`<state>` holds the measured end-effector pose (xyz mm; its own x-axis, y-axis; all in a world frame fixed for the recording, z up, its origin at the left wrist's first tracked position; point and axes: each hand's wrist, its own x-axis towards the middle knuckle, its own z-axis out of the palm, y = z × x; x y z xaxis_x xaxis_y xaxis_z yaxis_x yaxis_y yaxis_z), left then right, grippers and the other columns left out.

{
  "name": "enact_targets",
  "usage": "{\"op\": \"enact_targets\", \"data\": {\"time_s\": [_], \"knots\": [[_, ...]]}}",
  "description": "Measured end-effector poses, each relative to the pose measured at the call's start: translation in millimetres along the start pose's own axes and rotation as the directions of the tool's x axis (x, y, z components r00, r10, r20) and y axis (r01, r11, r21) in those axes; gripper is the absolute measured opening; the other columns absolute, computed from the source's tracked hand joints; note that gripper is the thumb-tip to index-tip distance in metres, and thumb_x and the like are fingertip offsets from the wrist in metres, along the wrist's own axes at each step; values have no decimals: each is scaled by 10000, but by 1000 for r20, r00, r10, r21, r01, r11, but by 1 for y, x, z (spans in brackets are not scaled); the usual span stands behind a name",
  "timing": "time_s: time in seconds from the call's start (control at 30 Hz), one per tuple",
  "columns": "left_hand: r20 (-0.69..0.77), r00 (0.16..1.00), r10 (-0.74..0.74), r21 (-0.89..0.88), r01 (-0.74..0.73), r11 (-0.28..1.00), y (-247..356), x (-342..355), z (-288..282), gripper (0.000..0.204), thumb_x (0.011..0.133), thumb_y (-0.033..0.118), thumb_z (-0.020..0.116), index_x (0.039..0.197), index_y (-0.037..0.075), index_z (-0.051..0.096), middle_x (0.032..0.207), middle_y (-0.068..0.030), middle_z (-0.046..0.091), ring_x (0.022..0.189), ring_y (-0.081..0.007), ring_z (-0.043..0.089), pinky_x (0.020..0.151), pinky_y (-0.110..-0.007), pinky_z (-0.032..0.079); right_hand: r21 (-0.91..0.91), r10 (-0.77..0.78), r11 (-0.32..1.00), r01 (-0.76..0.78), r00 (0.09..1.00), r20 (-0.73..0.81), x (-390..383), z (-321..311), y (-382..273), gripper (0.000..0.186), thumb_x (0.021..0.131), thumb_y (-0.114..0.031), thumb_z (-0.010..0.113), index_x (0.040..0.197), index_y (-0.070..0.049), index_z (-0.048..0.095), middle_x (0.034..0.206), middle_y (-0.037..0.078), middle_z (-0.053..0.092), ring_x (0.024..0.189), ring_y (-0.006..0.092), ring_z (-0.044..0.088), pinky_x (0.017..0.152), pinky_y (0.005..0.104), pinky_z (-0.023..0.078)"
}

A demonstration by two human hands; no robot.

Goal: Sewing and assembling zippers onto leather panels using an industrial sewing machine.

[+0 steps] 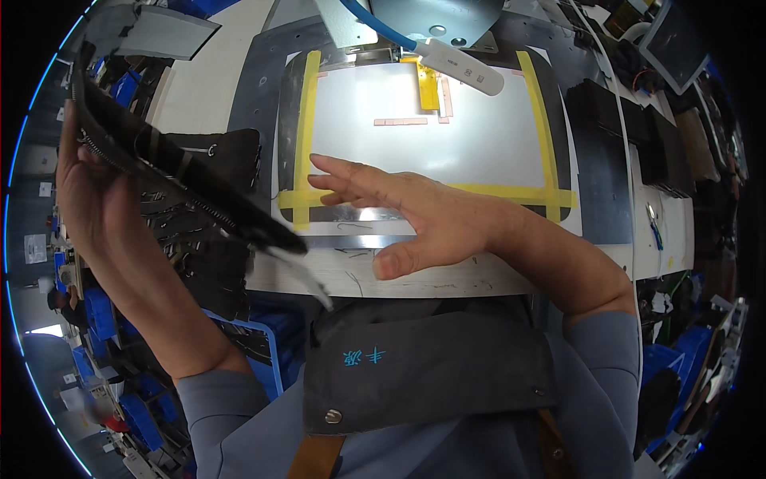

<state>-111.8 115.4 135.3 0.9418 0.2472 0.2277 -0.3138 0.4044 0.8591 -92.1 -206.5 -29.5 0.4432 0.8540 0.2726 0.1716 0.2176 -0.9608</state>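
At the left, my left hand (108, 188) holds up a black zippered fabric piece (187, 172), perhaps a pouch or wallet. Its long edge with the zipper slants down toward the middle, and a pale strip hangs blurred from its lower end. The fingers are partly hidden behind it. My right hand (415, 203) hovers above the front edge of a white work plate (359, 160), thumb and fingers apart, holding nothing. Yellow tape (511, 197) borders the plate. At its far side sit a yellow guide piece (428, 88) and pinkish strips (400, 122).
A machine head (435, 20) stands behind the plate, with a white lamp (463, 68) on a blue cable. Black zippered pieces (215, 259) lie piled left of the plate. Dark stacks (666, 152) and small snips (654, 227) are at the right. A blue crate (275, 351) stands below the table's edge.
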Motion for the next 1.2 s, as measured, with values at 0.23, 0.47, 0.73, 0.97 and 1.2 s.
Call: {"op": "enact_targets", "data": {"time_s": [0.23,0.47,0.73,0.97,1.2], "knots": [[-375,923,-83,19,97,995,-119,-12,-42,333,943,83,676,1235,32,523,1215,-76,574,1191,-184,546,1037,-350,461,165,385,921,-352,886,-258,-11,-16,18,473,961,-323,672,1214,58,551,1001,141,658,836,165,679,656,287,583],[658,748,-86,698,-563,444,-187,-40,40,295,925,273,728,1132,68,682,1064,-43,678,1159,-204,544,1052,-366,362,39,455,881,-471,822,-343,-25,-30,22,310,948,-198,676,1125,51,615,856,104,687,676,137,662,586,273,562],[536,606,-588,844,-394,364,-209,10,48,332,807,388,826,767,78,715,628,-20,660,638,-123,619,764,-313,486,-71,491,822,-565,767,-414,-43,-56,10,248,925,-222,720,928,26,706,704,87,675,563,116,633,531,251,519],[372,764,-527,923,-241,301,-236,38,39,344,827,346,793,754,20,714,640,-79,653,620,-171,613,621,-325,478,-554,140,580,-597,743,-654,-43,-85,20,169,893,-205,713,882,-61,625,694,58,687,664,209,669,676,349,504],[286,811,-511,958,-236,162,-250,68,39,433,817,463,785,788,32,741,918,-181,709,865,-283,671,804,-396,514,-856,-215,410,-316,878,-427,-49,-109,45,205,869,-226,741,1012,-79,754,922,61,681,853,206,662,736,359,529]]}}
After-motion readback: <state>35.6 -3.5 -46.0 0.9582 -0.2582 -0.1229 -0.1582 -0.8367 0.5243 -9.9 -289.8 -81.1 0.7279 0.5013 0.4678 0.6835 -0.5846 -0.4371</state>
